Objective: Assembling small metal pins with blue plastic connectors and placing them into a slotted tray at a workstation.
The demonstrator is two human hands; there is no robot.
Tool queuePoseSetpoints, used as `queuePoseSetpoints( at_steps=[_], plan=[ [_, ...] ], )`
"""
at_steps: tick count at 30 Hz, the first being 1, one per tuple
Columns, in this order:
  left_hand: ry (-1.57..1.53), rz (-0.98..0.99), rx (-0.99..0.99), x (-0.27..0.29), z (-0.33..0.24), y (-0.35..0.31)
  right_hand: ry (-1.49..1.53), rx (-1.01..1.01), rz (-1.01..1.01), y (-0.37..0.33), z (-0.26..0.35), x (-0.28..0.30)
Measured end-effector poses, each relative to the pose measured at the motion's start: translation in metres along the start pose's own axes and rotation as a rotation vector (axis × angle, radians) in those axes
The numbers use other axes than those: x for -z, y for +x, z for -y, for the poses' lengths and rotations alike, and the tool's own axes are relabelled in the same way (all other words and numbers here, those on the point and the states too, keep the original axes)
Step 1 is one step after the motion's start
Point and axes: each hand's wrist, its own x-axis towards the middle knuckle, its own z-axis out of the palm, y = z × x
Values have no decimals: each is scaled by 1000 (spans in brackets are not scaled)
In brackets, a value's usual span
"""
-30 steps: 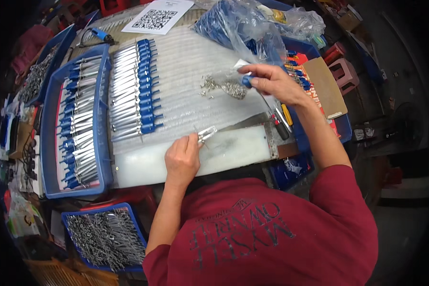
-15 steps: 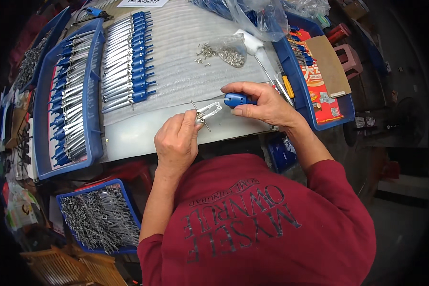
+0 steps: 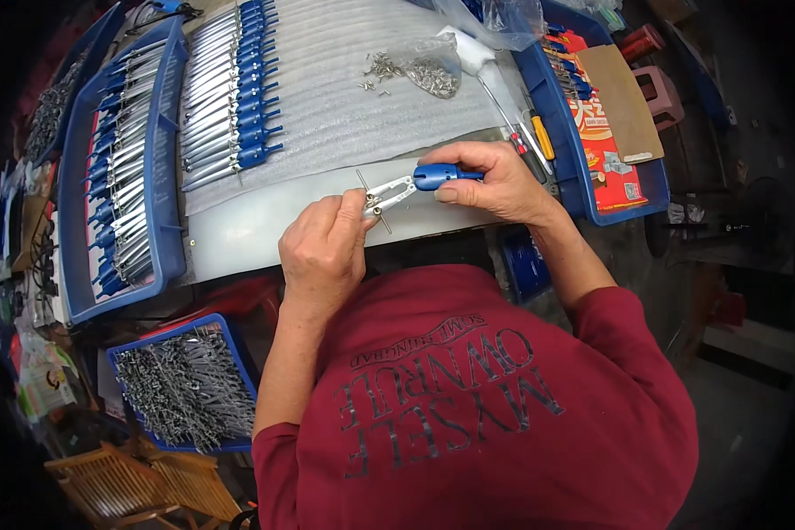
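Note:
My left hand (image 3: 321,240) is closed around a silver metal forked piece (image 3: 392,193) with a thin rod across it; most of its shaft is hidden in the fist. Between the fingers and thumb of my right hand (image 3: 511,184) is a blue plastic cap (image 3: 439,177), rounded at one end and narrow at the other. The rounded end meets the tips of the fork just over the table's near edge; whether the tips have entered it I cannot tell. A row of silver rods with blue caps (image 3: 254,135) lies to the left on foam sheeting (image 3: 344,115).
Left stands a blue tray (image 3: 162,190) of similar rods. Small metal fasteners (image 3: 433,78) lie partly in a clear bag at the back. A yellow-handled screwdriver (image 3: 541,135) rests beside the right blue tray (image 3: 583,208). Below the table, a blue bin (image 3: 238,353) holds many metal pieces.
My right hand has brought the blue cap to the left against the fork tips, closing the gap. The whole view has shifted slightly.

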Motion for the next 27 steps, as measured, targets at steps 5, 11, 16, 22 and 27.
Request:
queuePoseSetpoints(
  at_steps=[5, 11, 16, 22, 27],
  plan=[
    [3, 18, -10, 0, 0, -3, -80, 66, 68, 1, -8, 3],
    [-25, 58, -10, 3, 0, -6, -196, 147, 94, -1, -11, 3],
    [-57, 66, -7, 3, 0, -9, -300, 241, 101, -2, -14, 2],
    [-110, 101, 11, 5, 1, -13, -280, 255, 113, -5, -18, 0],
    [-132, 115, 12, 4, 2, -13, -170, 114, 125, -7, -18, 0]
  ],
)
